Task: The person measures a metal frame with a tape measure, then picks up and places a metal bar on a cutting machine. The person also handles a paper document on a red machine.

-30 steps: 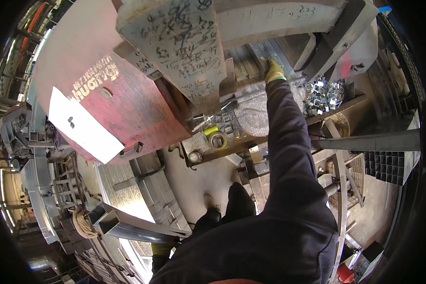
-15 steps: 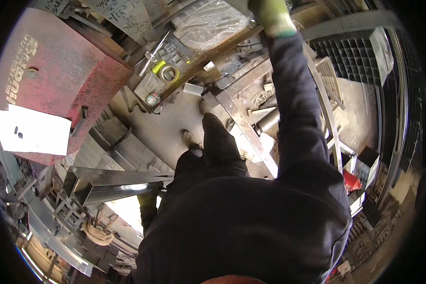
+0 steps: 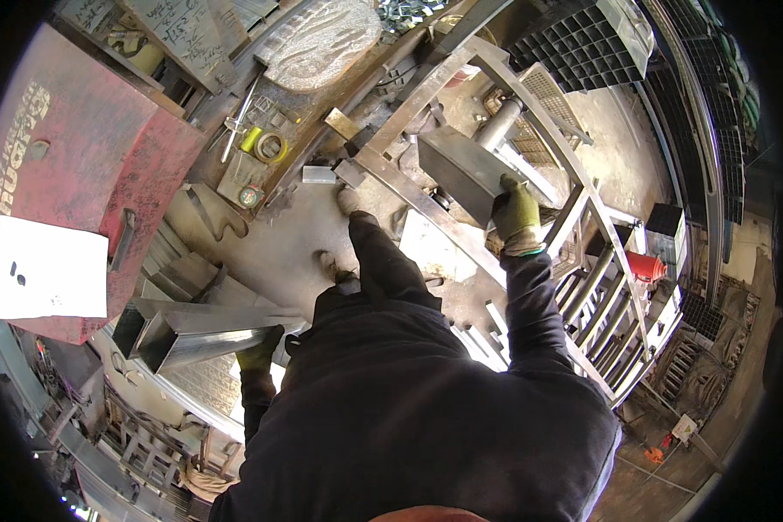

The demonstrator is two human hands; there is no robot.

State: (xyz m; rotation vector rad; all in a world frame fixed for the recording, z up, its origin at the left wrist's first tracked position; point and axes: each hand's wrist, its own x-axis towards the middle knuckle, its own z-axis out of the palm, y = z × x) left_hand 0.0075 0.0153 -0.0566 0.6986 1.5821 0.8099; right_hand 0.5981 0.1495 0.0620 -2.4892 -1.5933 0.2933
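Note:
At the lower left, my gloved left hand [image 3: 259, 352] is closed on a pair of rectangular metal tubes [image 3: 213, 339]. They lie side by side along my left hip, with their hollow ends pointing left. My right hand [image 3: 518, 213], in a yellow-green glove, grips the near right end of a grey rectangular metal tube [image 3: 458, 167]. That tube slants across a metal frame [image 3: 583, 183] on my right; whether it rests on the frame I cannot tell.
A red metal cabinet [image 3: 78, 165] with a white sheet [image 3: 48, 270] stands at left. The bench [image 3: 317, 130] ahead carries a yellow tape roll [image 3: 271, 148], a tape measure [image 3: 250, 197] and a carved slab [image 3: 326, 43]. Black grid trays [image 3: 574, 52] are at far right.
My right hand has come down from the top edge to the middle right and now grips a grey metal tube. The view has shifted; my left hand keeps its tubes.

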